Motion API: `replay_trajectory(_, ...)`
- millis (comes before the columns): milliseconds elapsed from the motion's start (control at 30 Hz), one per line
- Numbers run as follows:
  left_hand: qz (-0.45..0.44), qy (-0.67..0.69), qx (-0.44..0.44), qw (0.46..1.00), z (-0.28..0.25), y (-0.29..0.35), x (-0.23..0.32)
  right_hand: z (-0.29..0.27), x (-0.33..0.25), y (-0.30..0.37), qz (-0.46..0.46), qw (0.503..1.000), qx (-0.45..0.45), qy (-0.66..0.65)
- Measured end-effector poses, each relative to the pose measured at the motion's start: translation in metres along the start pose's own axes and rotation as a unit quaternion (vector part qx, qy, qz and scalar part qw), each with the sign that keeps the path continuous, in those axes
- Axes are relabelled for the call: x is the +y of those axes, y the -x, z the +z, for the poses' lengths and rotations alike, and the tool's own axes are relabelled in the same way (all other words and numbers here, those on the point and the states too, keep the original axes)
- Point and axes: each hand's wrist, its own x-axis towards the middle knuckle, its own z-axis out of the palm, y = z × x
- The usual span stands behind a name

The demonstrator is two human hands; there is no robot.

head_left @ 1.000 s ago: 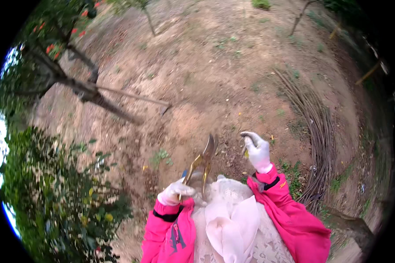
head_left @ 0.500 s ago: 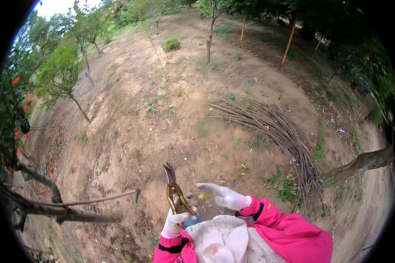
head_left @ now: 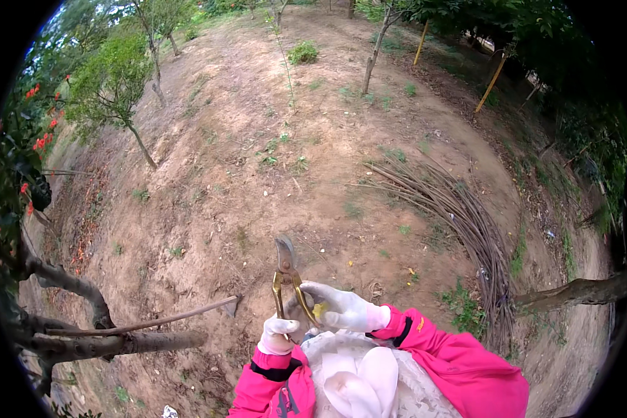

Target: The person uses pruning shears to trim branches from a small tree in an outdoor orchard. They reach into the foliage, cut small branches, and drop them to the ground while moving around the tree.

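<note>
My left hand, in a white glove, is closed around the lower handles of gold-handled pruning shears. The shears stand upright in front of my body, their dark metal blades pointing up and away. My right hand, gloved too, has come up against the right-side handle, its fingers bent around it. A small yellow patch or piece shows at the right hand's palm side; what it is I cannot make out. Part of the left fingers is hidden behind the handles.
At the left, a long-handled tool with a metal head lies along a thick bare branch. A heap of long cut sticks lies on the sloping soil at the right. Beyond it a trunk leans in. Small trees stand farther off.
My right hand has moved left and closed in on the shears' handle, from which it was apart. The shears have turned more upright, and the view has shifted slightly.
</note>
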Motion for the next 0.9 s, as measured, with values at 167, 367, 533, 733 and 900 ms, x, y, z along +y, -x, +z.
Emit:
replay_trajectory(167,-0.046,0.088,-0.054,0.994,-0.009,-0.01,0.051,-0.021,0.018,-0.037,-0.048,0.993,0.048,0.099)
replay_trajectory(367,-0.035,-0.162,0.004,0.986,-0.032,-0.017,0.118,-0.094,0.032,-0.054,0.037,0.976,0.18,0.112)
replay_trajectory(533,0.065,-0.361,0.123,0.922,-0.033,-0.056,0.139,-0.128,0.035,-0.106,0.055,0.958,0.211,0.185)
replay_trajectory(733,0.119,-0.267,0.082,0.953,-0.039,-0.152,0.154,-0.195,0.034,-0.187,-0.104,0.943,0.214,0.231)
replay_trajectory(900,0.107,-0.148,-0.013,0.983,0.003,-0.251,0.186,-0.283,0.033,-0.233,-0.14,0.95,0.119,0.251)
